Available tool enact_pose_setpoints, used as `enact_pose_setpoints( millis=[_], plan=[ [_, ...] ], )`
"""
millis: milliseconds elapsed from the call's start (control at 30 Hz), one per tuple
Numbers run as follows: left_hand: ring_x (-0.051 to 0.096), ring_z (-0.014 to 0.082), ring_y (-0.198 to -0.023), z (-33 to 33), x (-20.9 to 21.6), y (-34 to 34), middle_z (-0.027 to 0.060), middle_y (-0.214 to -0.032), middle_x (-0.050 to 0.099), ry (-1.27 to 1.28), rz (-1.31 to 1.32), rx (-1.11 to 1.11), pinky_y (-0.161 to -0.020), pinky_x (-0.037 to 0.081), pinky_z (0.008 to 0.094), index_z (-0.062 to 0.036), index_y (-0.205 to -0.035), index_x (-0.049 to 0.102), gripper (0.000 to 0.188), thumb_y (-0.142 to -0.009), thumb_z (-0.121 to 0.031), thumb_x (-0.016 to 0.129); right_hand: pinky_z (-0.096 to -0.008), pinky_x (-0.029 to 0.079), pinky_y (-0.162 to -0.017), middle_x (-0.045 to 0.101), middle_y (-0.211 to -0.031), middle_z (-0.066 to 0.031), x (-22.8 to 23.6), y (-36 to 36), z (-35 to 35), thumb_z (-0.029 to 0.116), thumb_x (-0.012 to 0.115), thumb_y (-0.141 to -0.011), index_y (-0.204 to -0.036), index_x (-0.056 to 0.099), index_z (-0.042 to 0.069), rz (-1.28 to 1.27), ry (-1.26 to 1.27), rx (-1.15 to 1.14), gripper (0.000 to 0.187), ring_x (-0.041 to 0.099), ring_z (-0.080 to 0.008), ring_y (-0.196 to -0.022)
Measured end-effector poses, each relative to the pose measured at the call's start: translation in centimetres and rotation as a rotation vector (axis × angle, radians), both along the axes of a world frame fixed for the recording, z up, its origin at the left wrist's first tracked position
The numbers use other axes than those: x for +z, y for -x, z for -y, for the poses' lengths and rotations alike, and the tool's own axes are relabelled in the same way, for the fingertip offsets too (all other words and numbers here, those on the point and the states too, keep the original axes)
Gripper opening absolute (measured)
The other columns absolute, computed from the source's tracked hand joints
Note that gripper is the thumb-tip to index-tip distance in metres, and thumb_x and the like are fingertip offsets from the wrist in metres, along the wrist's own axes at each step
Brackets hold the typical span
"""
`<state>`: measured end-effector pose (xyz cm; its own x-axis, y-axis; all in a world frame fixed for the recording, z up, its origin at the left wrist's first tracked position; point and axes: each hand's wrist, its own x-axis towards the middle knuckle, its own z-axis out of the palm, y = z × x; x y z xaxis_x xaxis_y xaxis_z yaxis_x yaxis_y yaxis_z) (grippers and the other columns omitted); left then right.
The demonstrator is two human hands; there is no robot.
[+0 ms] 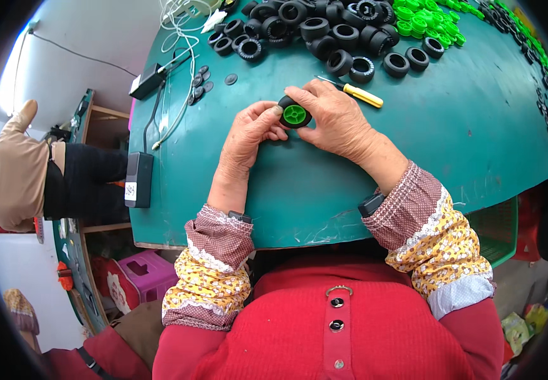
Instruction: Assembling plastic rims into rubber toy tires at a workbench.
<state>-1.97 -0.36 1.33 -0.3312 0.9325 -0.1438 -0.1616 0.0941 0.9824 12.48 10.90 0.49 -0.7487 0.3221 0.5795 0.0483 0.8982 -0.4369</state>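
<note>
Black power adapter (138, 179) lies at the left edge of the green worktop (464, 145). Left hand (248, 136) rests on the worktop, thumb and fingertips closed against the left side of a small black wheel (295, 113) with green hub. Wheel sits between both hands, near worktop centre. Right hand (337, 117) clamps it from above and right. Yellow-handled screwdriver (357, 94) lies just beyond the right hand; black tyres (324, 31) and green hubs (426, 22) heaped further back.

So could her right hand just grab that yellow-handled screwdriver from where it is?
Probably yes. The screwdriver lies on the green table just beyond the right hand, nothing between them. But that hand, with the left hand, holds a small wheel, so it would need freeing first.
</note>
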Motion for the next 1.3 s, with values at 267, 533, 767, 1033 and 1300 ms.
enact_pose_setpoints(
  millis=[267,533,767,1033,1300],
  plan=[
    [0.057,0.0088,-0.06,0.1,0.0,0.1,0.0055,-0.076,0.061,0.0,-0.051,-0.028,-0.056,0.043,0.0169,0.0007,-0.097,0.055,0.027,-0.084,-0.022,0.055,-0.0343,0.047,-0.068,0.052,-0.088,-0.0103,0.5,0.2,0.3,0.012,0.069,-0.058,-0.107,0.05,0.009,0.029,0.031,0.008,0.053,0.053,-0.0266,-0.082],
    [0.055,0.0072,-0.061,0.2,-0.3,0.1,0.0043,-0.076,0.061,-0.015,-0.04,-0.009,-0.058,0.042,0.0173,0.0001,-0.097,0.058,0.029,-0.083,-0.026,0.055,-0.0341,0.046,-0.067,0.052,-0.086,-0.0106,0.4,0.5,0.1,0.009,0.068,-0.058,-0.11,0.05,0.007,0.043,0.021,0.03,0.055,0.053,-0.0269,-0.08],
    [0.054,0.0069,-0.061,0.3,0.0,0.0,0.0034,-0.077,0.059,-0.049,-0.02,-0.031,-0.058,0.043,0.0184,0.0006,-0.097,0.057,0.028,-0.083,-0.023,0.056,-0.0339,0.045,-0.064,0.052,-0.084,-0.0104,1.0,0.5,0.2,0.007,0.066,-0.056,-0.111,0.049,0.007,0.014,0.001,0.041,0.057,0.053,-0.0267,-0.076],
    [0.052,0.0077,-0.065,0.4,0.2,-0.5,0.0038,-0.08,0.058,0.018,-0.047,-0.048,-0.06,0.043,0.0195,0.0025,-0.099,0.055,0.028,-0.081,-0.019,0.058,-0.0344,0.045,-0.064,0.052,-0.083,-0.0106,0.6,0.4,0.3,0.009,0.068,-0.054,-0.113,0.047,0.009,0.082,0.092,0.04,0.063,0.052,-0.0274,-0.075],
    [0.052,0.0067,-0.07,0.1,-0.6,-1.0,0.0018,-0.081,0.058,0.009,-0.123,-0.037,-0.061,0.043,0.02,0.0008,-0.099,0.055,0.027,-0.08,-0.018,0.06,-0.0342,0.044,-0.063,0.051,-0.08,-0.0092,0.7,0.6,0.0,0.007,0.068,-0.053,-0.114,0.047,0.008,0.06,0.041,0.073,0.065,0.052,-0.026,-0.073]
  ],
)
